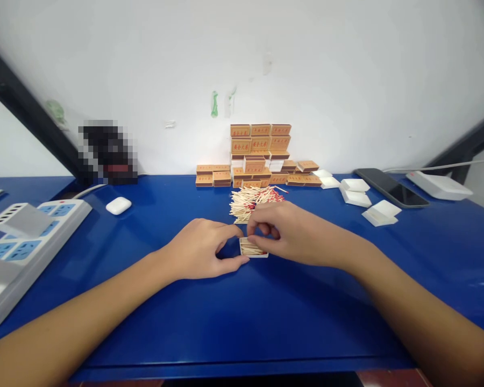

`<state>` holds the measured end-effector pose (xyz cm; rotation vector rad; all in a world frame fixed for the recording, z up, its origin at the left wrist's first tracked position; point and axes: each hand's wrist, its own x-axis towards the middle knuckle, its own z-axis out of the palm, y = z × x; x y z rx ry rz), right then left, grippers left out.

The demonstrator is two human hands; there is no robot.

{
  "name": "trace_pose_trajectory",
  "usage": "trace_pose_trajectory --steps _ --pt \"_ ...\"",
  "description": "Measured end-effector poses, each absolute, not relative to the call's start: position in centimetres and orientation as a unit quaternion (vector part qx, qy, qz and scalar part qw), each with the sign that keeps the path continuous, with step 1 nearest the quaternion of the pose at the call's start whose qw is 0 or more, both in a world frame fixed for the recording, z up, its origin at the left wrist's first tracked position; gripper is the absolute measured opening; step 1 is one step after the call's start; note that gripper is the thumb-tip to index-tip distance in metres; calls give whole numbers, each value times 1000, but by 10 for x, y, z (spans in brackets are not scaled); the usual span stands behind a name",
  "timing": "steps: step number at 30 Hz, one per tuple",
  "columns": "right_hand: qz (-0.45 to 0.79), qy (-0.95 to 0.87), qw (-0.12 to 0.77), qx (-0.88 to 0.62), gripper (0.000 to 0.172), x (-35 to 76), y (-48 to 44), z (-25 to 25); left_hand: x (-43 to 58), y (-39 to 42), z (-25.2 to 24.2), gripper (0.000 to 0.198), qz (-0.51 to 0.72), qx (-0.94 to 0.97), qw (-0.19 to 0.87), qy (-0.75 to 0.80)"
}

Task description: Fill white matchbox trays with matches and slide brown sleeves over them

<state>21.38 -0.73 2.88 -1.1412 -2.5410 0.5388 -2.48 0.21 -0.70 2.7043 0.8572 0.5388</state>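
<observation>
A small white matchbox tray (253, 249) with matches lying in it rests on the blue table (242, 312). My left hand (204, 250) grips the tray's left end between thumb and fingers. My right hand (284, 231) curls over the tray's right side, its fingertips pinched together above the matches; what they hold is too small to make out. Just behind both hands lies a loose heap of red-tipped matches (252, 201).
Stacked orange matchboxes (260, 153) stand at the wall. Empty white trays (365, 201) and a phone (391, 186) lie at the right, with a white device (438, 185) beyond. A power strip (22, 242) and an earbud case (118, 205) sit at the left.
</observation>
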Motion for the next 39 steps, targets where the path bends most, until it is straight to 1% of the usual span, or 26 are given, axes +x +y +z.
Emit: trace_pose_trajectory --steps 5,9,12,17,21,25,30,34,39 --pt "199 -882 118 -410 14 207 -10 24 -25 3 -8 25 183 928 131 298" --pt "193 -883 112 -413 14 211 -10 25 -25 3 -7 26 178 927 130 302" --pt "178 -879 121 -425 14 216 -7 27 -26 2 -7 26 180 929 128 298" --pt "113 -878 152 -439 12 220 4 19 -25 0 -6 26 178 930 132 295" --pt "82 -874 173 -447 4 215 9 6 -25 0 -6 26 179 929 137 294" --pt "50 -872 195 -446 14 210 13 -4 -25 0 -5 27 172 929 136 298" --pt "38 -872 209 -442 9 212 21 -10 -24 -1 -5 28 172 930 137 294" --pt "40 -872 206 -441 6 211 24 -10 -24 -1 -6 28 178 931 131 292" --pt "53 -870 178 -457 6 211 22 -7 -25 -1 -6 29 173 931 128 296"
